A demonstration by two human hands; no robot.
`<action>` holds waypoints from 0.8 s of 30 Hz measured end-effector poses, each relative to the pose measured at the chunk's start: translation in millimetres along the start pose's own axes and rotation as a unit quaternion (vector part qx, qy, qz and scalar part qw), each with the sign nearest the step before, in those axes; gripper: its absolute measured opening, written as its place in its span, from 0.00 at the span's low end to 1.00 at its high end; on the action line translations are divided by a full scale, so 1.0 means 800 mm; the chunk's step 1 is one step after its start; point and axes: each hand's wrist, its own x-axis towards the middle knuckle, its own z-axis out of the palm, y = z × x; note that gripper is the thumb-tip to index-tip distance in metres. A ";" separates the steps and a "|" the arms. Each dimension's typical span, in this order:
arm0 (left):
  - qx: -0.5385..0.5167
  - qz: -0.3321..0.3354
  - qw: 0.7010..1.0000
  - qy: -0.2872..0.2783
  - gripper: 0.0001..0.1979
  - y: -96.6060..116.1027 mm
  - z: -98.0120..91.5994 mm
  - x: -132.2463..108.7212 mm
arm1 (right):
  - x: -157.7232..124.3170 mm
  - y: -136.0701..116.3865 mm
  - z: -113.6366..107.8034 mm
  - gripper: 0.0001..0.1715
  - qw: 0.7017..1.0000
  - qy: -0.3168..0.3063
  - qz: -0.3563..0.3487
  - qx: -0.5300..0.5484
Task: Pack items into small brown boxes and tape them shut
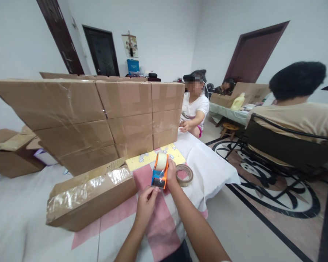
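Note:
An orange and blue tape dispenser (159,179) with a roll of pale tape (161,162) is gripped in my right hand (171,175), fingers wrapped round its right side. My left hand (147,199) pinches at the dispenser's lower edge; whatever is between thumb and finger is too small to make out. Just right of my right hand, a loose roll of brown tape (184,175) lies flat on the tablecloth. A long cardboard box (93,198) with shiny tape along its top rests to the left of my left hand.
Stacked cardboard boxes (131,123) form a wall across the table (207,163). Behind its right end sits a person in a white shirt (195,107). Another person (295,109) sits on a dark folding chair (287,149) at right. An open box (16,156) stands far left.

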 end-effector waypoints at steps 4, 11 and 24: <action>0.002 0.001 1.000 -0.007 0.19 -0.004 0.000 0.000 | -0.003 -0.003 0.002 0.22 1.000 -0.005 0.009 0.020; -0.002 -0.008 1.000 -0.014 0.19 -0.008 0.002 0.001 | -0.003 -0.004 0.002 0.23 0.999 -0.012 0.008 0.028; -0.004 -0.008 1.000 -0.002 0.21 -0.009 -0.002 0.000 | -0.002 0.000 -0.002 0.20 1.000 -0.026 -0.007 -0.001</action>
